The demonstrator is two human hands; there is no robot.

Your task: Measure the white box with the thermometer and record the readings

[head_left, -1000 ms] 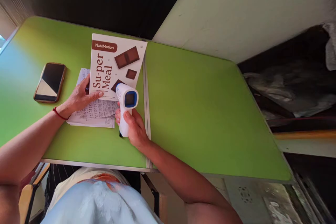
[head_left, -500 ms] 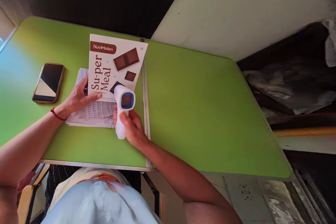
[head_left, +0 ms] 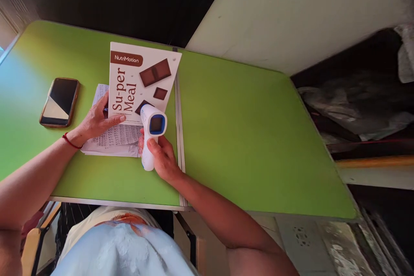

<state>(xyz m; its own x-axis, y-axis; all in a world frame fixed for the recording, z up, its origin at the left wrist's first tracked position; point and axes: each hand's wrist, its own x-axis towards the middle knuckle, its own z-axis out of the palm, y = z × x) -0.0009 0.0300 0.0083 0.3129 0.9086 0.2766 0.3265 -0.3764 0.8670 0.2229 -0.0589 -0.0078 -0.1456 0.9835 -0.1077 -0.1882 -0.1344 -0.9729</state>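
My left hand [head_left: 98, 116] grips the lower left corner of a white box [head_left: 129, 79] printed "NutriMotion Su-per Meal" with chocolate pieces, its thumb across the front and the fingers behind. The box is tilted up, its face toward me. My right hand [head_left: 163, 157] is wrapped round the handle of a white infrared thermometer [head_left: 148, 151] with a blue-rimmed, dark screen. The thermometer's head overlaps the box's lower right part in this view; whether they touch I cannot tell. Under the box lie printed papers [head_left: 113, 140], partly covered by it and by my left hand.
A smartphone [head_left: 60, 102] in a brown case lies left of the papers on the green table [head_left: 252, 138]. A metal seam [head_left: 180, 146] crosses the table beside my right hand. A dark panel and pale wall stand behind; a shelf with plastic bags [head_left: 362, 108] is at the right.
Almost nothing differs. The box and the thermometer have shifted by a hair, and both hands keep their grip.
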